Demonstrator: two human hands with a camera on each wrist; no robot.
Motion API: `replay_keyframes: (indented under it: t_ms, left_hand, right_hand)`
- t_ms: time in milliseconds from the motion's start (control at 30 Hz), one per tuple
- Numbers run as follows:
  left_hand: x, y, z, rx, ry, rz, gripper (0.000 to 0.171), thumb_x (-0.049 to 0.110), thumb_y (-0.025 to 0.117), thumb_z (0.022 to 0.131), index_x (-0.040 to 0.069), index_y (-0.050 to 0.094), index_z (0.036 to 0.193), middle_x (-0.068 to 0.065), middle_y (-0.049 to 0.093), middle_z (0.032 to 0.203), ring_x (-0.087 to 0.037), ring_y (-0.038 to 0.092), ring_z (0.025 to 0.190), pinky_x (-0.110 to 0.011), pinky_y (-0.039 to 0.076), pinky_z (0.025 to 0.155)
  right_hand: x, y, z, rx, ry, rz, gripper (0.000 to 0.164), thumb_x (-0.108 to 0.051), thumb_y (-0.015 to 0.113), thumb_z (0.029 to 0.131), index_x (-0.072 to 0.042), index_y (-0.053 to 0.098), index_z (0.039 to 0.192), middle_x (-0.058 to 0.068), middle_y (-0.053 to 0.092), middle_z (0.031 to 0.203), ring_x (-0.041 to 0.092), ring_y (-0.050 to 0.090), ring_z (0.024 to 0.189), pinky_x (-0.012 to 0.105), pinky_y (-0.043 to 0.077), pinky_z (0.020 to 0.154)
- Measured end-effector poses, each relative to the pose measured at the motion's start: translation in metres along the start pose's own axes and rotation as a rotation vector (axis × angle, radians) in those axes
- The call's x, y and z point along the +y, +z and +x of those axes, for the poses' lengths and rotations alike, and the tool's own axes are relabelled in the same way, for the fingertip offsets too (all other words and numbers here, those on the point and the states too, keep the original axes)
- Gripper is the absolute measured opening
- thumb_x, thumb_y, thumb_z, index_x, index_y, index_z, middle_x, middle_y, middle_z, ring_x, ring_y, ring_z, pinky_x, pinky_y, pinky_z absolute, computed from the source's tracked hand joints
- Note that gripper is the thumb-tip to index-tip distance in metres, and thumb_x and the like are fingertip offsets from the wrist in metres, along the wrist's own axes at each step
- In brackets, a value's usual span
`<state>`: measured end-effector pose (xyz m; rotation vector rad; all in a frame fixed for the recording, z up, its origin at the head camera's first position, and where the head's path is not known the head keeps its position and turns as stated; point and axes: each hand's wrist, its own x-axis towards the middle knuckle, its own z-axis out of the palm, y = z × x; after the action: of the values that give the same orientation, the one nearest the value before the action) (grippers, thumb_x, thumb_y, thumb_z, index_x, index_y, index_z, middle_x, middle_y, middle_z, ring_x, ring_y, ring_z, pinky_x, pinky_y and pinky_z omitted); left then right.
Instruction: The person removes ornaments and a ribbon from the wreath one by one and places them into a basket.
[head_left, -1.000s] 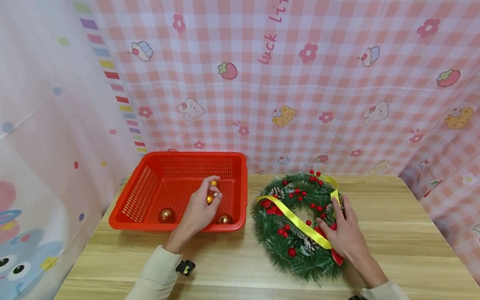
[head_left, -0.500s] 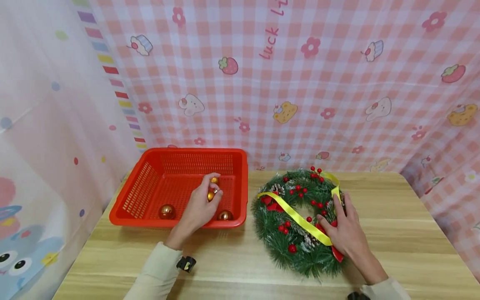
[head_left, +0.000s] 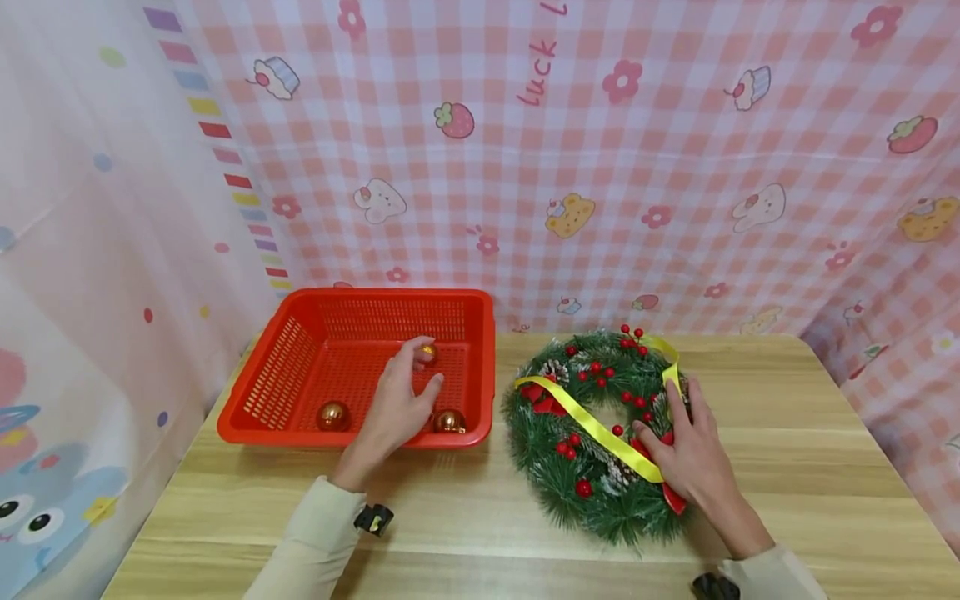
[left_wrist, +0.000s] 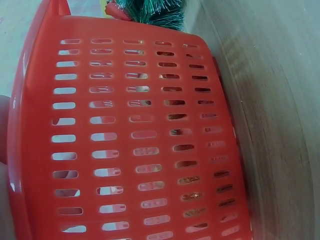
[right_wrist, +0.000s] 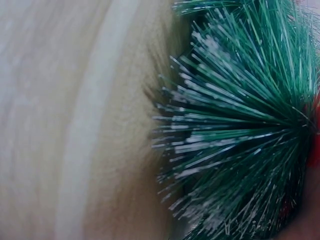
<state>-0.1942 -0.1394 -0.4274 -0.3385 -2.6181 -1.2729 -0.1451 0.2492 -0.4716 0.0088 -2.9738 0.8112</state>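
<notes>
My left hand (head_left: 393, 412) reaches over the front wall of the red basket (head_left: 300, 293), thumb and fingers apart with nothing between them. Just past its fingertips lies a gold ball ornament (head_left: 428, 353). Another shiny gold ball (head_left: 450, 421) sits in the front right corner below the thumb, and a third gold ball (head_left: 333, 416) lies left of the wrist. On the table, my right hand (head_left: 693, 454) rests on the right side of the green Christmas wreath (head_left: 555, 479), fingers extended and thumb toward the centre hole. In the right wrist view, wreath needles (right_wrist: 240, 130) fill the right half.
A yellow ribbon (head_left: 600, 429) lies across the wreath and loops at its right. The wooden table (head_left: 795, 467) ends before a pink checked cloth (head_left: 525, 167). In the left wrist view, the basket's slotted wall (left_wrist: 120, 125) blocks most of the inside.
My left hand has let go of a small gold ball it was pinching; its thumb and fingers have spread. The right hand stays on the wreath. The head view has tilted slightly upward.
</notes>
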Motion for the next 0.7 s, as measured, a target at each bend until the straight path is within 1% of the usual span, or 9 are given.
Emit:
replay_keyframes:
  t_ms: [100,167,267,367,433,533,633,700]
  left_hand:
    - [0.003,0.000,-0.001,0.022,0.005,-0.006,0.047,0.009,0.064,0.094,0.010,0.046,0.138,-0.012,0.057,0.119,-0.033,0.052,0.112,-0.050,0.046,0.097]
    - [0.006,0.002,-0.002,0.047,0.033,-0.007,0.046,0.007,0.065,0.094,0.008,0.048,0.136,-0.012,0.057,0.119,-0.032,0.052,0.111,-0.051,0.046,0.096]
    - [0.018,0.009,-0.004,0.076,0.101,-0.007,0.043,0.005,0.065,0.093,0.007,0.051,0.134,-0.011,0.059,0.116,-0.029,0.054,0.108,-0.048,0.047,0.094]
    - [0.036,0.023,-0.006,0.069,0.179,-0.023,0.041,0.005,0.065,0.093,0.007,0.053,0.132,-0.010,0.062,0.114,-0.027,0.056,0.106,-0.044,0.049,0.091]
    - [0.051,0.034,-0.008,0.033,0.222,-0.035,0.040,0.007,0.064,0.093,0.008,0.054,0.132,-0.008,0.064,0.114,-0.024,0.056,0.105,-0.041,0.049,0.090]
    - [0.071,0.053,-0.012,-0.044,0.279,-0.092,0.040,0.007,0.064,0.093,0.008,0.054,0.132,-0.009,0.064,0.113,-0.023,0.057,0.103,-0.040,0.050,0.087]
    - [0.086,0.070,-0.016,-0.130,0.308,-0.146,0.040,0.007,0.063,0.094,0.009,0.054,0.133,-0.010,0.063,0.114,-0.022,0.056,0.102,-0.039,0.050,0.087]
    - [0.093,0.080,-0.018,-0.170,0.327,-0.152,0.039,0.007,0.062,0.095,0.010,0.054,0.133,-0.009,0.064,0.113,-0.022,0.057,0.100,-0.037,0.050,0.088]
  right_hand:
    - [0.001,-0.001,0.000,-0.003,0.003,0.009,0.089,-0.055,0.048,0.099,-0.005,0.007,0.159,0.021,-0.012,0.164,0.055,0.008,0.144,0.074,0.023,0.104]
    - [0.001,-0.001,0.000,-0.002,0.003,0.012,0.089,-0.055,0.049,0.099,-0.005,0.007,0.159,0.020,-0.013,0.164,0.055,0.007,0.144,0.074,0.023,0.104]
    - [0.001,-0.001,-0.001,0.002,0.002,0.010,0.089,-0.055,0.049,0.099,-0.004,0.008,0.159,0.020,-0.012,0.164,0.054,0.008,0.144,0.073,0.023,0.104]
    - [0.002,-0.001,-0.001,0.001,0.007,0.009,0.089,-0.055,0.049,0.099,-0.004,0.008,0.159,0.020,-0.013,0.164,0.054,0.007,0.145,0.073,0.022,0.105]
    - [0.002,-0.001,-0.002,0.000,0.011,0.009,0.089,-0.055,0.049,0.099,-0.005,0.007,0.159,0.020,-0.011,0.164,0.054,0.007,0.145,0.073,0.023,0.105]
    - [0.002,-0.001,-0.002,-0.003,0.015,0.012,0.089,-0.056,0.049,0.099,-0.005,0.008,0.159,0.022,-0.010,0.164,0.054,0.007,0.145,0.073,0.023,0.105]
    - [0.002,0.000,-0.001,-0.004,0.015,0.010,0.089,-0.056,0.048,0.099,-0.005,0.008,0.159,0.022,-0.010,0.164,0.053,0.007,0.145,0.072,0.023,0.105]
    - [0.002,0.000,-0.001,-0.004,0.016,0.008,0.089,-0.056,0.048,0.099,-0.005,0.008,0.159,0.021,-0.011,0.164,0.053,0.007,0.145,0.073,0.024,0.105]
